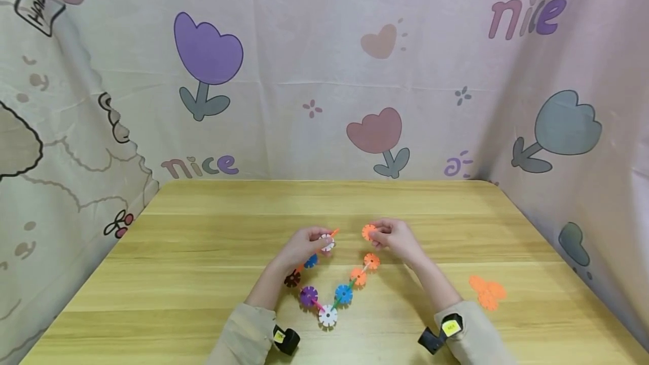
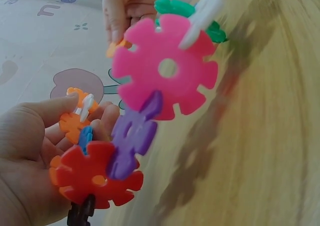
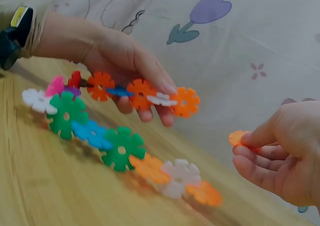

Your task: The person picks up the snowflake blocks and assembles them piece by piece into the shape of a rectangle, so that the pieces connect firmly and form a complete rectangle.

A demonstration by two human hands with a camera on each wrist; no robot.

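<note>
A chain of slotted plastic snowflake discs [image 1: 328, 315] in white, blue, purple, orange and other colours bends in a U over the wooden table. My left hand [image 1: 303, 245] pinches it near one end, at a white disc [image 1: 327, 242] with an orange disc [image 3: 185, 102] beyond it. The chain's other end, an orange disc [image 1: 372, 261], hangs free, nearer me than my right hand [image 1: 398, 238]. Between thumb and fingers, the right hand pinches a separate orange disc [image 1: 368, 232]. A pink disc [image 2: 165, 66] and a red disc [image 2: 95, 173] show large in the left wrist view.
Several loose orange discs [image 1: 488, 292] lie together on the wooden table [image 1: 203, 308], to the right of my right forearm. A printed cloth [image 1: 304, 44] hangs behind the table and along its sides. Each sleeve carries a black wrist camera [image 1: 287, 341].
</note>
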